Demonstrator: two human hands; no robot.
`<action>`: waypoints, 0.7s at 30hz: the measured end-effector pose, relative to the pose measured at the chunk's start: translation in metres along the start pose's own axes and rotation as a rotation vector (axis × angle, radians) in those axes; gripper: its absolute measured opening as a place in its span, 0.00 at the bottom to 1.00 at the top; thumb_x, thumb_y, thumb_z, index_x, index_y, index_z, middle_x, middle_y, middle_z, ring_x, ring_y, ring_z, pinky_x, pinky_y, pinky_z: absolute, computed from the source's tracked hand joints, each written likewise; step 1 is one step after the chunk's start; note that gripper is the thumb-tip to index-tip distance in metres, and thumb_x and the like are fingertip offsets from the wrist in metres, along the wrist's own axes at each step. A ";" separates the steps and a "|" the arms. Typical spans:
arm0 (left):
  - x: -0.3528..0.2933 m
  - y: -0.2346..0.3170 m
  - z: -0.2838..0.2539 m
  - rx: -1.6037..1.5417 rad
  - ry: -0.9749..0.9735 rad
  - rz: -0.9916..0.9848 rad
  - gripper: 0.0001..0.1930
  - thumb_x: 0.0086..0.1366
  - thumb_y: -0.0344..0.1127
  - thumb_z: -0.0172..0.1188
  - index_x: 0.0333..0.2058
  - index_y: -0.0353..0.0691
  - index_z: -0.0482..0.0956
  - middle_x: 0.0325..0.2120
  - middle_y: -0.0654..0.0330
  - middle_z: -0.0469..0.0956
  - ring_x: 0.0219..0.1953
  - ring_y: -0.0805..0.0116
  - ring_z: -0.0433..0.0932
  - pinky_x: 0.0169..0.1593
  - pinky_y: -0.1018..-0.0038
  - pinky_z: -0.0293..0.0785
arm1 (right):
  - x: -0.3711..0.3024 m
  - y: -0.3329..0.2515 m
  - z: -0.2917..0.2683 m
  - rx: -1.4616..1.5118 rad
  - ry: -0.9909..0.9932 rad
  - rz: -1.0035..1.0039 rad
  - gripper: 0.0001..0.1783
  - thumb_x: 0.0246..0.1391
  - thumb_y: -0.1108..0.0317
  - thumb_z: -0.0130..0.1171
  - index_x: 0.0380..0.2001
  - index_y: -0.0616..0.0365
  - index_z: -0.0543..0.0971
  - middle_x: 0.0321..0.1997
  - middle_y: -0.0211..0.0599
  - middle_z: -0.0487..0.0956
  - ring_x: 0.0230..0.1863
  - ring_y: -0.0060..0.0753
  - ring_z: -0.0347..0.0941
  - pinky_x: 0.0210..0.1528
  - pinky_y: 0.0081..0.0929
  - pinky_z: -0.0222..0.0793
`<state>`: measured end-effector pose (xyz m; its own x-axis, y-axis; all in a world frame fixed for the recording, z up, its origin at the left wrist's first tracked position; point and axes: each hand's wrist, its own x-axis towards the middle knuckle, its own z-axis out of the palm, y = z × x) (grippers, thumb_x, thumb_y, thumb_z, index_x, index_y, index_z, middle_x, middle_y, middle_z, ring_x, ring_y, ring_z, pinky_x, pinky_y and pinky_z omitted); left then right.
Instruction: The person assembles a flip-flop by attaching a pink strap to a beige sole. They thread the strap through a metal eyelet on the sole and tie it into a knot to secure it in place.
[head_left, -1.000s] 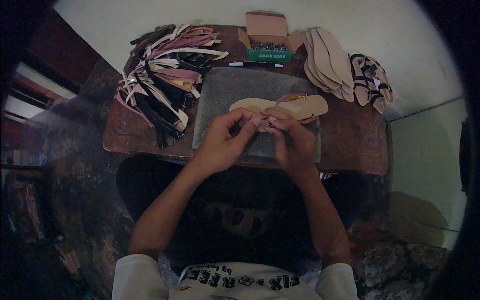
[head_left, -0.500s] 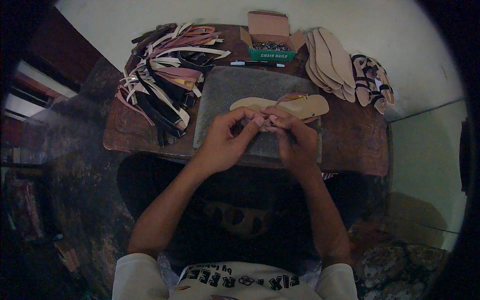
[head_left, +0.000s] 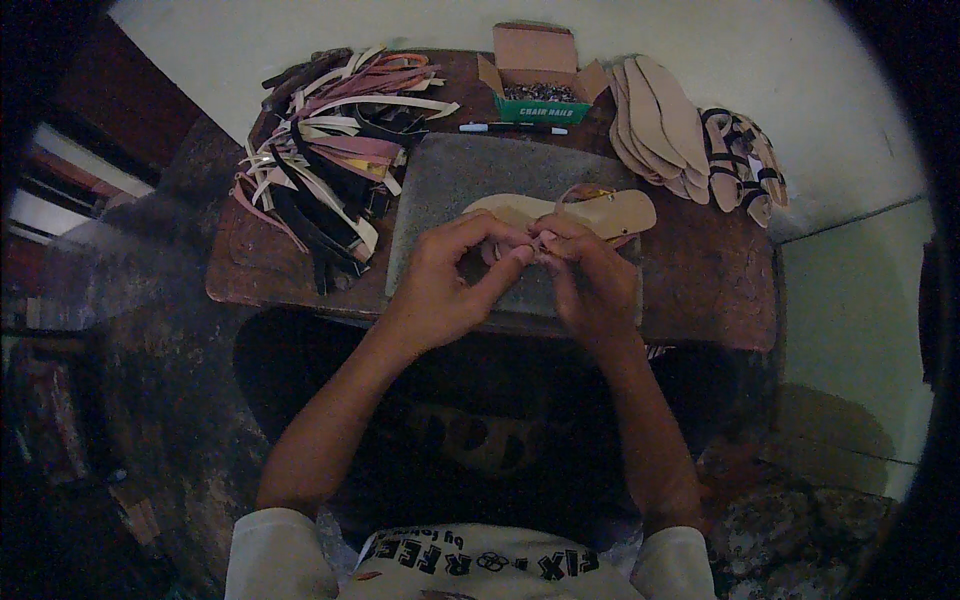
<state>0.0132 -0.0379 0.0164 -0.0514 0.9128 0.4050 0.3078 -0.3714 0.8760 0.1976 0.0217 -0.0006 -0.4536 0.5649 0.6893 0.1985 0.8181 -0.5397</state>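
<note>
A beige sandal sole (head_left: 625, 208) lies across the dark grey slab (head_left: 440, 165), partly hidden behind my fingers. A pinkish-tan strap (head_left: 572, 193) loops up from its upper side, and small dark spots mark the sole near its right end. Just in front of the sole, my left hand (head_left: 437, 275) and my right hand (head_left: 597, 275) meet fingertip to fingertip. Both are closed in a pinch on a thin pinkish strap (head_left: 491, 251). The fingers cover most of this strap, so where it joins the sandal cannot be seen.
Loose straps (head_left: 320, 170) in black, cream and pink are heaped at the left of the wooden table (head_left: 710, 300). Behind the slab stand an open box of nails (head_left: 540, 95) and a pen (head_left: 512, 129). Stacked beige soles (head_left: 660, 130) and black-strapped sandals (head_left: 740, 165) lie at the right.
My fingertips have shifted slightly on the strap, and the left index finger reaches a little further right. The sandal's strap loop has moved slightly.
</note>
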 end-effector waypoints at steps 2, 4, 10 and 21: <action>0.002 0.000 -0.001 -0.028 -0.006 0.038 0.06 0.65 0.30 0.65 0.38 0.34 0.83 0.32 0.58 0.83 0.32 0.72 0.79 0.35 0.75 0.72 | 0.001 -0.002 0.000 0.038 0.001 0.013 0.16 0.52 0.82 0.63 0.44 0.59 0.75 0.48 0.48 0.83 0.48 0.48 0.83 0.49 0.37 0.80; 0.001 0.008 -0.005 -0.012 -0.060 -0.078 0.05 0.66 0.30 0.64 0.38 0.35 0.82 0.34 0.62 0.82 0.35 0.75 0.78 0.40 0.77 0.72 | 0.001 -0.001 0.000 0.012 0.002 -0.008 0.17 0.51 0.83 0.64 0.44 0.59 0.74 0.49 0.48 0.82 0.49 0.48 0.83 0.49 0.37 0.80; 0.002 0.006 -0.004 -0.031 -0.081 -0.077 0.07 0.64 0.30 0.67 0.39 0.36 0.83 0.33 0.64 0.82 0.36 0.78 0.76 0.41 0.78 0.71 | 0.004 -0.005 -0.003 -0.010 -0.005 -0.026 0.18 0.50 0.83 0.65 0.43 0.60 0.74 0.51 0.48 0.82 0.49 0.48 0.82 0.49 0.37 0.80; 0.002 0.002 -0.006 -0.047 -0.038 -0.069 0.07 0.63 0.29 0.68 0.39 0.36 0.84 0.34 0.62 0.82 0.35 0.75 0.76 0.41 0.77 0.71 | 0.003 -0.003 -0.005 0.051 -0.027 0.035 0.18 0.49 0.81 0.68 0.44 0.58 0.77 0.50 0.45 0.82 0.52 0.45 0.81 0.53 0.38 0.78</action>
<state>0.0086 -0.0380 0.0208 -0.0347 0.9421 0.3334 0.2594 -0.3137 0.9134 0.1999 0.0215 0.0055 -0.4702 0.5898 0.6566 0.1710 0.7907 -0.5878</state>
